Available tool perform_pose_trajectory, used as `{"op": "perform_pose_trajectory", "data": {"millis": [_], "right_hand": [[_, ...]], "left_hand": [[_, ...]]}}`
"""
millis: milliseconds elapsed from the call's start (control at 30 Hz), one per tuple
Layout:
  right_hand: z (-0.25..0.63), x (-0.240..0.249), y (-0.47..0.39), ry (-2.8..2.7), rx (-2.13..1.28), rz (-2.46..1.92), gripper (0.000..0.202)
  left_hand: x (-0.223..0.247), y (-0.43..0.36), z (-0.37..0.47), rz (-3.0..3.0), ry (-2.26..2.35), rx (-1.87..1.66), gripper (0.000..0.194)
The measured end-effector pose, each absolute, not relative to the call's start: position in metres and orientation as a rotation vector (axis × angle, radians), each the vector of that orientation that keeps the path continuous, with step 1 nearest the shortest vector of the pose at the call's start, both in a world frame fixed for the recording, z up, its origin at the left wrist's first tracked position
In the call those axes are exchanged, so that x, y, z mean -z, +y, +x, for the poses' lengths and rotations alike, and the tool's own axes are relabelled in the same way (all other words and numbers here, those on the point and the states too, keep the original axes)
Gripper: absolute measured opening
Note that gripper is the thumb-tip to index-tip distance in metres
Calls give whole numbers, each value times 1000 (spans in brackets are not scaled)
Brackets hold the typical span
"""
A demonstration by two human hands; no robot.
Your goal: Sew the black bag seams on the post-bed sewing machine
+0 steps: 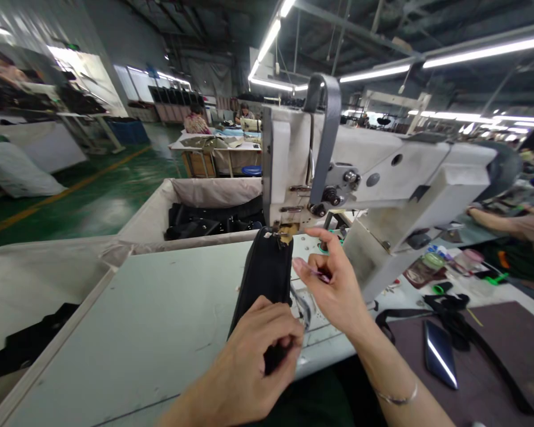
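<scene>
Head: I'd best keep the black strip (270,267) flat, left hand (260,350) pinching near the table's (151,314) front edge, right hand (333,284) clasping a slim thing (321,276)

My pale green table (160,308) holds up my white sewing machine (378,163) and a long black piece (268,267). On my right, a dark phone (440,354) lies on a brown sheet (511,332).
</scene>
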State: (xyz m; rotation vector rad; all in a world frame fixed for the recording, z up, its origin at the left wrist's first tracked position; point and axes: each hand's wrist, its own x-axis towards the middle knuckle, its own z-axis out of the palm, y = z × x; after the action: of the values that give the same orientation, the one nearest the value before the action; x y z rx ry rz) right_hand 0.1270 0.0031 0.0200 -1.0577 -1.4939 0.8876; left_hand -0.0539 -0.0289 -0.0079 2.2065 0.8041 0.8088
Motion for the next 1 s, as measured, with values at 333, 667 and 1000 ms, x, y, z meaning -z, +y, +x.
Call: {"op": "perform_pose_trajectory", "data": {"millis": [333,667,1000], "right_hand": [[152,34,-30,-1867,-676,-1352,25],[147,28,-26,-1846,-651,-1350,28],[96,193,-118,-924,-1358,-1296,60]], "left_hand": [[17,-21,-71,1399,537,-1134,14],[10,-44,-69,1807,824,-1130,8],[44,-70,-50,2574,1482,-1024,70]]}}
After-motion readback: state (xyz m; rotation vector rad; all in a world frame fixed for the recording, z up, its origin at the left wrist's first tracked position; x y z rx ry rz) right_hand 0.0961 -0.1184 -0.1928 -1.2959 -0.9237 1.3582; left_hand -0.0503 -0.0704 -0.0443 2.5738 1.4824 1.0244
